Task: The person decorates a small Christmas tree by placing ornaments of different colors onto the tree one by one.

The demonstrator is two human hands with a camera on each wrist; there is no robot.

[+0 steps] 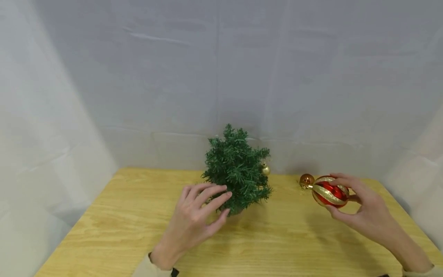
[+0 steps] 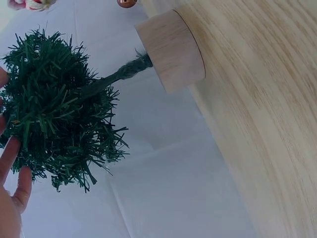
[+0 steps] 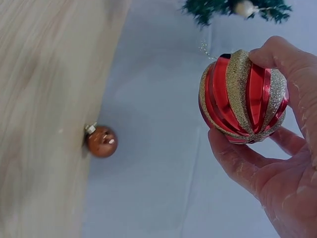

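Note:
A small green artificial Christmas tree (image 1: 237, 165) stands on the table, its round wooden base (image 2: 171, 52) showing in the left wrist view. My left hand (image 1: 197, 215) is at the tree's near left side, fingers spread and fingertips right at the branches. In my right hand (image 1: 367, 209) is a large red Christmas bauble (image 1: 330, 191) with gold glitter stripes, gripped between thumb and fingers above the table. Its gold cap and a thin beaded loop (image 3: 207, 49) point toward the tree. A small gold bauble (image 1: 265, 169) hangs on the tree's right side.
A small copper-brown bauble (image 1: 306, 181) lies on the table near its back edge, just left of the red one in the head view. The wooden table (image 1: 121, 215) ends at a pale cloth backdrop (image 1: 173, 96), with cloth on both sides too.

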